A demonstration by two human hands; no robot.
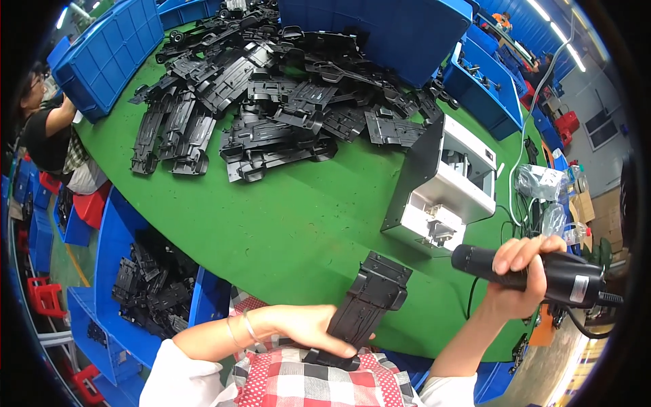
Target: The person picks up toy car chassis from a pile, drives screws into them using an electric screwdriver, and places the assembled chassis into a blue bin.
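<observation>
At the left edge a co-worker [51, 129] stands beside an upended blue bin [112, 61], one arm against it; below, a blue crate [112, 234] holds a jumble of small black parts [156, 288]; across the far side of the green table [291, 230] spreads a heap of black chassis-like mouldings [271, 88]; nearer the middle, the left hand [315, 330] is closed around the lower end of one long black part [369, 298], thumb across its face, the part tilted with its top end leaning away over the table edge; beyond stands a white-and-black machine [434, 197], untouched; at the right, the right hand [519, 281] has its fingers wrapped round a black corded tool [569, 268] (a hot-air blower, by its look), nose pointing left and well apart from the part.

The step in hand seems to be working this one part with the tool; the next move probably calls for bringing the nose towards it, keeping the left fingers clear, with a firm grip.
</observation>
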